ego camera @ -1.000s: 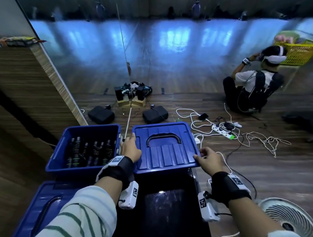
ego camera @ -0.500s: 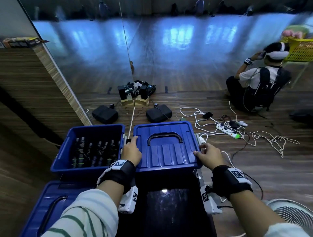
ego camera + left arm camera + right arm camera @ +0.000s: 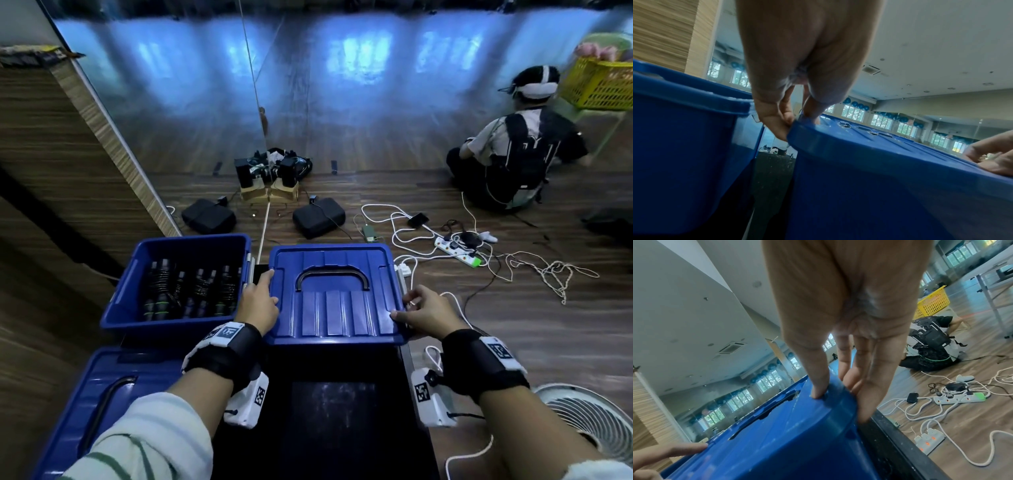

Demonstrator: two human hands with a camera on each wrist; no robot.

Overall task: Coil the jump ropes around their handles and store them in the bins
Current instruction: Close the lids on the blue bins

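Hands clamped on lid: left hand (image 3: 257, 301) gripping left edge, right hand (image 3: 426, 310) newly curled over right edge of lid (image 3: 334, 294); closed bin now ready for opening

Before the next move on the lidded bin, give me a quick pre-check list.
1. Left hand grips the blue plastic lid at its left edge: ok.
2. Right hand grips the lid's right edge, thumb on top: ok.
3. Lid latched: cannot tell.
4. Open blue plastic bin holds coiled black jump ropes: ok.
5. Spare blue lid lies in front of the open bin, not on it: not ok.
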